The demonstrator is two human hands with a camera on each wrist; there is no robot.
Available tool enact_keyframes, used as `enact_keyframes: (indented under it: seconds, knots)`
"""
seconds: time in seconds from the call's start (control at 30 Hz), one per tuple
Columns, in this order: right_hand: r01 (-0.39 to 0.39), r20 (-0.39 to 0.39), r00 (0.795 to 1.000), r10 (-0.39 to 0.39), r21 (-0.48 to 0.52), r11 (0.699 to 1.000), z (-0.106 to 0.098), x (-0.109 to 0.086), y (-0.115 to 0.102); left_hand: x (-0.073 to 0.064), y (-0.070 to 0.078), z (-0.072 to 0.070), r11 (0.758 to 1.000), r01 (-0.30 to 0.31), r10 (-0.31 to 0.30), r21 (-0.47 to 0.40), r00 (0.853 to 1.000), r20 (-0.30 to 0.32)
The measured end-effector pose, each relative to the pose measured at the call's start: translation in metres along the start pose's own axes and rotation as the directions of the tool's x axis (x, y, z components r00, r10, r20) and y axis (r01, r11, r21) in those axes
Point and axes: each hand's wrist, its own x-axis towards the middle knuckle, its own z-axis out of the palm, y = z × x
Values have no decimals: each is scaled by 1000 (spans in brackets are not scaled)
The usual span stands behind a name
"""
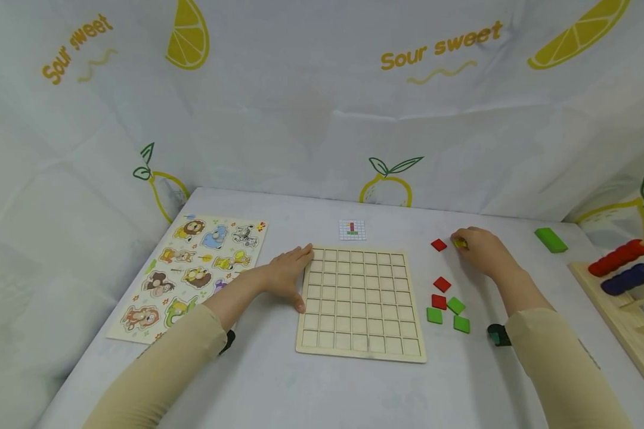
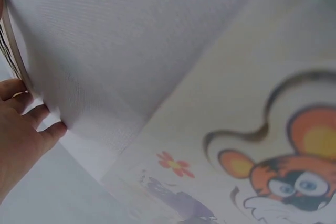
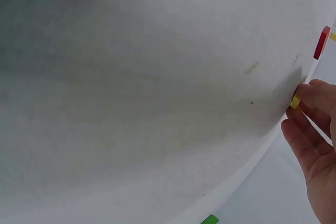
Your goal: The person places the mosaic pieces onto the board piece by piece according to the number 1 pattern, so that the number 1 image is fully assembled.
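Observation:
My left hand [image 1: 287,275] lies along the left edge of a wooden grid board [image 1: 361,356], fingers stretched at its upper left corner and thumb lower on the edge. In the left wrist view the fingers [image 2: 35,114] touch the board's side. At the back right, my right hand [image 1: 479,249] pinches a small yellow tile [image 1: 461,243] between thumb and fingers; the right wrist view shows the tile [image 3: 295,101] too. Just left of that hand lies a red tile [image 1: 439,245]. More red tiles [image 1: 442,284] and several green tiles [image 1: 434,316] lie right of the board.
A small pattern card [image 1: 352,230] lies behind the board. On the left is an animal puzzle board [image 1: 188,280]. A green block [image 1: 551,240] sits at the back right, near a wooden frame with red and blue beads [image 1: 619,257]. A white printed cloth [image 1: 300,119] hangs behind the table.

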Motion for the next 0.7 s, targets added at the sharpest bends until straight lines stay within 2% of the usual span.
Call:
enact_keyframes:
  seconds: [0.4, 0.7]
  knots:
    - [-17, -64, 998, 20, 45, 999, 2, 0, 4, -3, 1, -1, 1000, 1, -1, 8, 1000, 6]
    - [-9, -100, 995, 17, 84, 996, -1, 0, -4, -4, 1, -1, 1000, -10, 9, 15, 1000, 9]
